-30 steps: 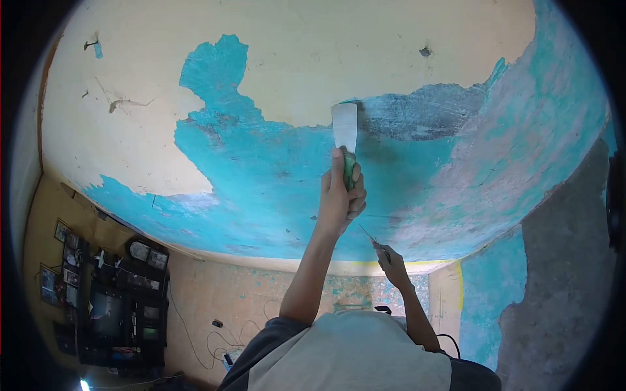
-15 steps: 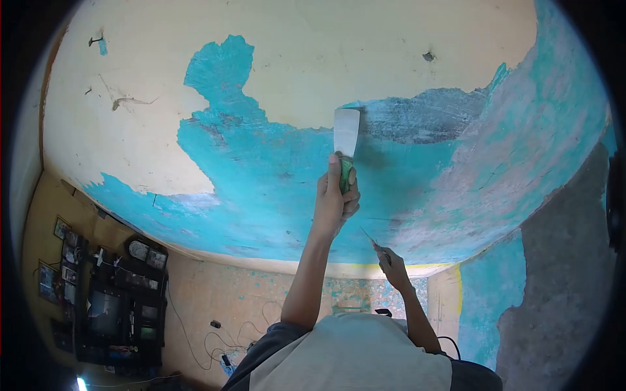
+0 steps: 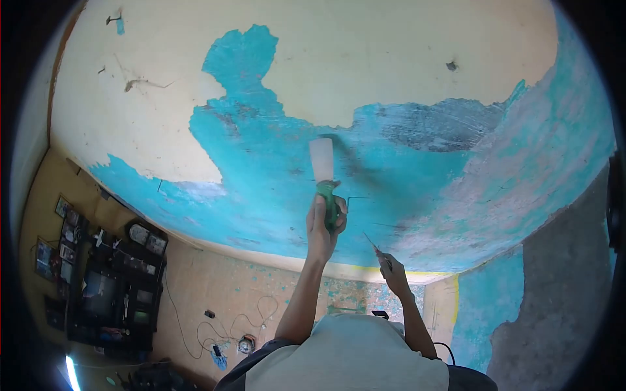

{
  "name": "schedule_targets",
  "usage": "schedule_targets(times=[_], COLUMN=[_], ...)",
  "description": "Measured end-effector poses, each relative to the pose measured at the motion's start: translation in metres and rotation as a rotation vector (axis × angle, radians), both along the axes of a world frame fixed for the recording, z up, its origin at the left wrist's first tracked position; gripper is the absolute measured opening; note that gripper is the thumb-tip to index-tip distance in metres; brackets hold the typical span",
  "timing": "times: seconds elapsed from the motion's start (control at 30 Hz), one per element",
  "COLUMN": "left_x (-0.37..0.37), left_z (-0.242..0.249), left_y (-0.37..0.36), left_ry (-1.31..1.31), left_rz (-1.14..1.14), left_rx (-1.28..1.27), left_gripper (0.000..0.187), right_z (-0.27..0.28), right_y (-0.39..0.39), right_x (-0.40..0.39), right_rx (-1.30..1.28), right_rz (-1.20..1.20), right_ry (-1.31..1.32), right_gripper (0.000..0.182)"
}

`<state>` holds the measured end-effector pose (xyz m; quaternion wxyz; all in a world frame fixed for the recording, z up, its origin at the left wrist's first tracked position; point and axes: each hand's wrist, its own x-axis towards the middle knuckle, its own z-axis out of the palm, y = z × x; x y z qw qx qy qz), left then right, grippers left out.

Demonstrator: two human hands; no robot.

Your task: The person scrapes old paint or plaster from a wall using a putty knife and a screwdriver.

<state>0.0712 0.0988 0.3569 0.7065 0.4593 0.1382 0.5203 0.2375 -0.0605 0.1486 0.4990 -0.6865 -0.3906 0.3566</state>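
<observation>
My left hand point(image 3: 324, 225) is wrapped around the green handle of a paint scraper point(image 3: 321, 159), its broad pale blade pointing up the wall. The blade overlaps the turquoise part of the wall point(image 3: 261, 176), just below the ragged lower edge of the cream paint point(image 3: 404, 58). Lower and to the right, my right hand point(image 3: 394, 275) is closed on a thin-bladed tool point(image 3: 370, 242), seen nearly edge-on with its tip up toward the wall; its exact kind I cannot tell.
A grey scraped patch point(image 3: 430, 124) lies right of the scraper. Paint flakes point(image 3: 358, 290) litter the floor point(image 3: 195, 280) below the wall. A loose cable point(image 3: 202, 345) winds across it at lower left, near a dark cabinet point(image 3: 111, 293) with a television. A nail point(image 3: 114, 21) sticks out at upper left.
My left hand has brought the scraper down and left, from the cream paint's edge to over the turquoise area. My right hand stays low with its tool. The view has shifted slightly.
</observation>
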Motion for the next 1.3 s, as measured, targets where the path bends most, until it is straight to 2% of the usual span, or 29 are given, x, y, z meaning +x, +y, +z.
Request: schedule_targets(times=[0.27, 0.47, 0.53, 0.87, 0.93, 1.0, 1.1, 1.3], left_x=[-0.034, -0.039, -0.045, -0.020, -0.020, -0.028, -0.042, -0.027], left_z=[0.000, 0.033, 0.055, 0.006, 0.033, 0.087, 0.114, 0.014], left_y=[0.008, 0.036, 0.050, 0.042, 0.058, 0.070, 0.076, 0.056], left_ry=[0.101, 0.110, 0.254, 0.158, 0.172, 0.057, 0.120, 0.177], left_rz=[0.146, 0.206, 0.255, 0.225, 0.345, 0.337, 0.278, 0.271], left_rx=[-0.090, 0.047, 0.155, 0.084, 0.223, 0.217, 0.244, 0.098], left_gripper=[0.045, 0.038, 0.037, 0.037, 0.036, 0.037, 0.039, 0.042], right_z=[0.006, 0.009, 0.008, 0.003, 0.015, 0.016, 0.005, -0.004], right_y=[0.029, 0.043, 0.045, 0.053, 0.052, 0.047, 0.049, 0.046], right_x=[-0.017, -0.032, -0.035, -0.037, -0.040, -0.043, -0.036, -0.035], right_rx=[0.003, -0.009, -0.015, -0.003, -0.024, -0.048, -0.009, 0.001], right_rz=[0.098, 0.164, 0.166, 0.150, 0.139, 0.136, 0.124, 0.074], right_ry=[-0.014, -0.044, -0.042, -0.063, -0.076, -0.083, -0.100, -0.071], right_gripper=[0.035, 0.039, 0.038, 0.037, 0.036, 0.035, 0.034, 0.035])
